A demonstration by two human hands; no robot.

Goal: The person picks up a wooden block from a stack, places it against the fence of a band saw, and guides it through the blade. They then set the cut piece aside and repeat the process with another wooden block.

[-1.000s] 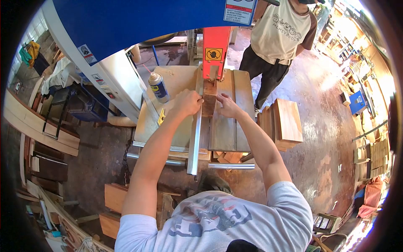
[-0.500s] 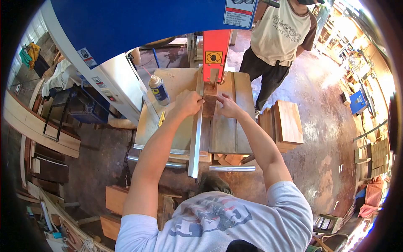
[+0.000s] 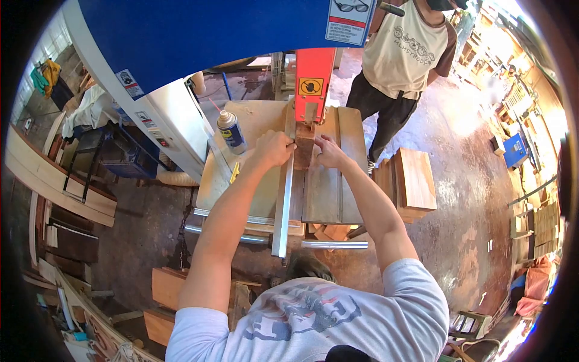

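Observation:
A dark reddish wooden block (image 3: 303,152) stands on the bandsaw table (image 3: 253,130), pressed against the metal fence (image 3: 283,199) just below the orange blade guard (image 3: 312,81). My left hand (image 3: 274,148) grips the block's left side over the fence. My right hand (image 3: 327,151) presses on the block's right side, fingers toward the guard. The blade itself is hidden behind the guard and block.
A blue and yellow spray can (image 3: 231,131) stands on the table's left part. Wide boards (image 3: 335,175) lie on the table to the right. Another person (image 3: 401,57) stands behind the saw. A stack of wooden blocks (image 3: 410,181) sits at right; planks lie on the floor at left.
Both hands and the block have edged slightly toward the blade guard. The view has shifted a little; the other person stays in place.

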